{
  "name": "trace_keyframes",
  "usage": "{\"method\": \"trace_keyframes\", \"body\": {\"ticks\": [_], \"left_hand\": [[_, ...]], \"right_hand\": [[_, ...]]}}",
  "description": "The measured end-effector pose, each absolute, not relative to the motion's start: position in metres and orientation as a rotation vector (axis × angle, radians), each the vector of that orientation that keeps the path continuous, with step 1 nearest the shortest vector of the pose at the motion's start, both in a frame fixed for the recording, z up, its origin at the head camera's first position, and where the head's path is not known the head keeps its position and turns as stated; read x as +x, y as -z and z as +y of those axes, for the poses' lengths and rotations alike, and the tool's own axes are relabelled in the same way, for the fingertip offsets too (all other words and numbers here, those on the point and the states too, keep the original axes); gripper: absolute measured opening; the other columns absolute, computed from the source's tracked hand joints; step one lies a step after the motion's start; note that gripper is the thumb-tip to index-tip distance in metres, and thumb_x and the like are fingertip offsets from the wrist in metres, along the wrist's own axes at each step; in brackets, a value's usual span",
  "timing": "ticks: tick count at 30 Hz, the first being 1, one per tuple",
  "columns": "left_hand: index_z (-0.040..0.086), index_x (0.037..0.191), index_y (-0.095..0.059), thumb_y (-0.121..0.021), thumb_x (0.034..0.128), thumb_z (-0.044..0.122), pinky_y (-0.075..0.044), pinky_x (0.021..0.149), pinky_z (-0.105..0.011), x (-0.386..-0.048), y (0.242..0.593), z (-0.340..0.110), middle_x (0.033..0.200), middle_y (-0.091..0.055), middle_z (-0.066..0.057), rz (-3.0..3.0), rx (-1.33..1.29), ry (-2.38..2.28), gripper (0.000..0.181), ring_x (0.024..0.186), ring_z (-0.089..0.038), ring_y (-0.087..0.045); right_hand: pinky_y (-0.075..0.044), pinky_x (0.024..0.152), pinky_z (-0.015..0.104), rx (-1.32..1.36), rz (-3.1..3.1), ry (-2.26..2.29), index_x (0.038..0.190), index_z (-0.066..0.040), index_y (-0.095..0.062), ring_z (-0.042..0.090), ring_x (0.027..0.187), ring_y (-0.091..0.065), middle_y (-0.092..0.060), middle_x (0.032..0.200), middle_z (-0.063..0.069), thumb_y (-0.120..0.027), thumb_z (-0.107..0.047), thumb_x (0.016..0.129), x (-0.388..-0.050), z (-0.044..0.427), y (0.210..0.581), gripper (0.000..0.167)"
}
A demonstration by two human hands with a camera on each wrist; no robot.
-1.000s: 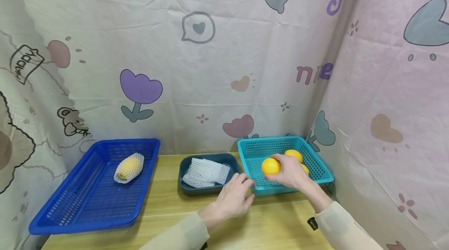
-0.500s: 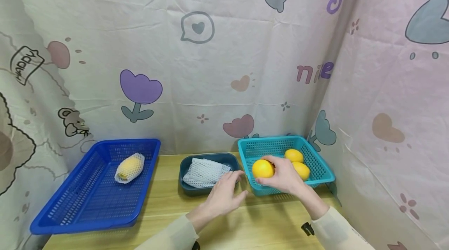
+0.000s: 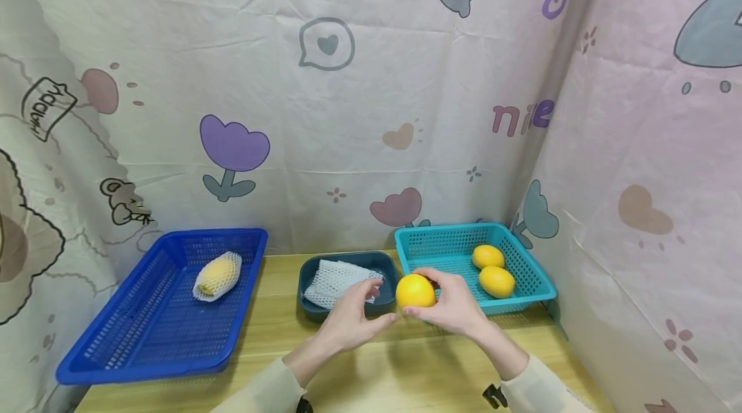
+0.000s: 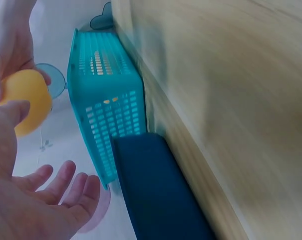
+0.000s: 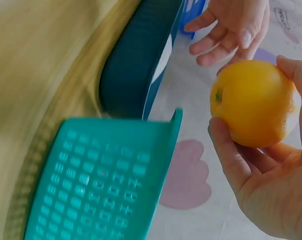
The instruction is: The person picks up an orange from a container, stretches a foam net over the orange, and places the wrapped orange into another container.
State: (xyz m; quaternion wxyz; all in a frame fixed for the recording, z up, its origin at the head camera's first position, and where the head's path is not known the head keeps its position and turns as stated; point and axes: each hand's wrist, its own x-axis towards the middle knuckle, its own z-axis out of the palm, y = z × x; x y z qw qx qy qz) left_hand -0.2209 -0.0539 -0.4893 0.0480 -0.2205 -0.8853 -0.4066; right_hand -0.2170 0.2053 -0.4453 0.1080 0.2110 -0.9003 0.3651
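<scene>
One orange (image 3: 415, 290), gripped in the right hand (image 3: 456, 303), hung beside the loosely spread, unladen left hand (image 3: 349, 319): apparently a handover, which next called for a left-hand grip.

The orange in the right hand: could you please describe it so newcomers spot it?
On the table stands a turquoise basket. By its near left corner, the right hand grips the orange. Unlike the two fruits lying inside, it is held.
</scene>
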Motion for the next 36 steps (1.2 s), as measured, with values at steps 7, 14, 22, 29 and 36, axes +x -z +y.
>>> {"method": "trace_keyframes", "body": {"ticks": [7, 14, 22, 29, 36], "left_hand": [[0.015, 0.152, -0.063, -0.086, 0.0947, 0.049, -0.063, 0.103, -0.059, -0.221, 0.489, -0.072, 0.139, -0.076, -0.014, -2.704, -0.598, 1.253, 0.071, 0.126, -0.039, -0.073], [0.015, 0.144, -0.068, -0.088, 0.0935, 0.039, -0.064, 0.095, -0.045, -0.218, 0.492, -0.086, 0.131, -0.078, -0.014, -2.704, -0.607, 1.245, 0.06, 0.119, -0.034, -0.074], [0.011, 0.139, -0.071, -0.087, 0.0939, 0.026, -0.064, 0.085, -0.034, -0.211, 0.498, -0.101, 0.127, -0.08, -0.017, -2.684, -0.68, 1.362, 0.05, 0.111, -0.032, -0.075], [0.004, 0.142, -0.069, -0.087, 0.0947, 0.024, -0.067, 0.087, -0.032, -0.205, 0.506, -0.115, 0.132, -0.077, -0.016, -2.712, -0.724, 1.491, 0.055, 0.116, -0.032, -0.073], [0.003, 0.144, -0.067, -0.088, 0.0955, 0.027, -0.065, 0.086, -0.023, -0.2, 0.512, -0.12, 0.137, -0.076, -0.016, -2.734, -0.761, 1.638, 0.058, 0.113, -0.024, -0.074]], "right_hand": [[-0.059, 0.076, 0.025, 0.662, -2.677, -1.167, 0.137, -0.014, -0.076, 0.017, 0.098, -0.074, -0.084, 0.118, 0.002, -0.101, -0.044, 0.08, -0.212, 0.186, 0.456, 0.069], [-0.059, 0.076, 0.024, 0.686, -2.685, -1.227, 0.135, -0.016, -0.076, 0.008, 0.094, -0.072, -0.084, 0.119, 0.002, -0.101, -0.044, 0.079, -0.21, 0.172, 0.47, 0.068], [-0.06, 0.074, 0.024, 0.745, -2.693, -1.384, 0.137, -0.015, -0.076, 0.005, 0.089, -0.07, -0.083, 0.12, 0.004, -0.101, -0.04, 0.081, -0.214, 0.158, 0.489, 0.066], [-0.064, 0.077, 0.022, 0.803, -2.732, -1.522, 0.142, -0.01, -0.072, 0.005, 0.1, -0.073, -0.081, 0.128, 0.009, -0.099, -0.034, 0.082, -0.215, 0.147, 0.506, 0.069], [-0.065, 0.081, 0.02, 0.849, -2.75, -1.594, 0.14, -0.012, -0.074, 0.006, 0.11, -0.073, -0.081, 0.13, 0.008, -0.101, -0.03, 0.081, -0.217, 0.131, 0.521, 0.067]]}}
